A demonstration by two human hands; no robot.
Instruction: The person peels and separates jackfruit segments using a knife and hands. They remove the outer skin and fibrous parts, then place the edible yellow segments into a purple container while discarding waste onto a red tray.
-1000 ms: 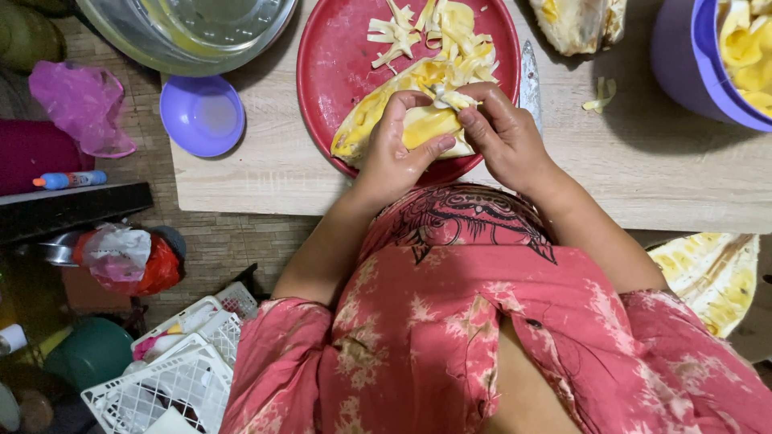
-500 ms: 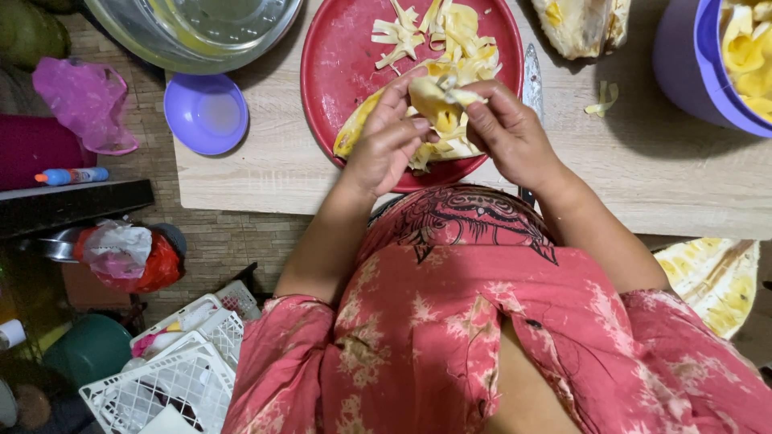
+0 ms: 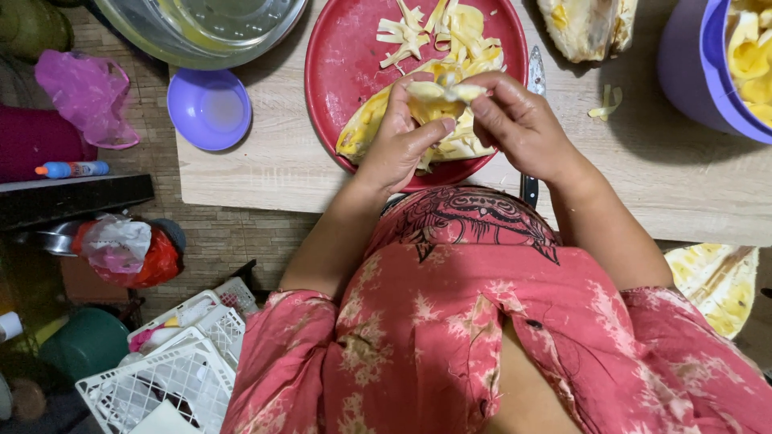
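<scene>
Fruit pod: a soft yellow jackfruit pod (image 3: 438,95) with pale stringy fibres clinging to it, held up between both my hands just above the near half of the round red plastic plate (image 3: 354,72).
Left hand: my left hand (image 3: 402,145) curls around the pod from below, thumb pressed on its near face, fingers closed behind it.
Right hand: my right hand (image 3: 519,120) pinches the pod's top end between thumb and fingertips, closed tight on it.
How it will handle: I judge it light, pliant and rather slippery with sap; it should tear rather than snap, so a hard squeeze would crush the flesh.
Where to take hold: I think the best hold is at the firmer ends, thumbs meeting on the seam, not on the thin middle wall.
Under it: a long yellow wedge of opened jackfruit (image 3: 378,128) lies on the plate, with a heap of pale cream stripped fibres (image 3: 426,32) at the far side.
Table: a light wooden tabletop (image 3: 257,169) bears the plate.
Knife: a steel knife with a dark handle (image 3: 532,96) lies just beside the plate's right rim, partly under my wrist.
Nearby: a small lilac plastic bowl (image 3: 209,108) sits left of the plate; a big purple tub of yellow pods (image 3: 708,64) stands well to the right.
</scene>
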